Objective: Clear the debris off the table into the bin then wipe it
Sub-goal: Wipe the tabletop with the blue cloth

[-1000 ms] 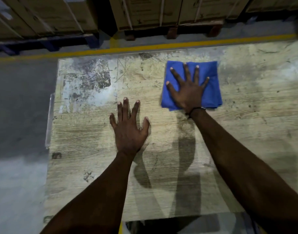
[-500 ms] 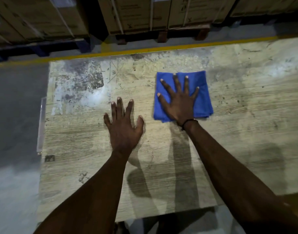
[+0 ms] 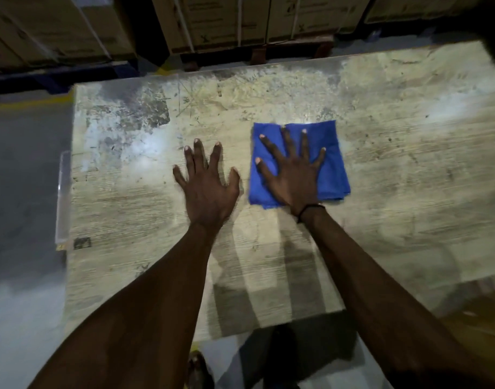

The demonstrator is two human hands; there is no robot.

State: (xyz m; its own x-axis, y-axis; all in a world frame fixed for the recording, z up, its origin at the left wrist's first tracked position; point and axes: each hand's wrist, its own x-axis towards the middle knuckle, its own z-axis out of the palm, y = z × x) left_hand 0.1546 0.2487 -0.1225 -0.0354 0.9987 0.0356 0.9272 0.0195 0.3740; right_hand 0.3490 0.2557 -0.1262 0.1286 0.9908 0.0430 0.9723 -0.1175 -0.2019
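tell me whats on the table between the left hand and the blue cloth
Nothing: in the head view only a narrow strip of bare, worn table separates the left hand from the blue cloth, which the right hand presses flat.

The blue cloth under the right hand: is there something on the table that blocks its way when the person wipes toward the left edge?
Only the left hand, which rests flat on the table just left of the blue cloth. The right hand presses the cloth directly. Beyond the left hand only stains show.
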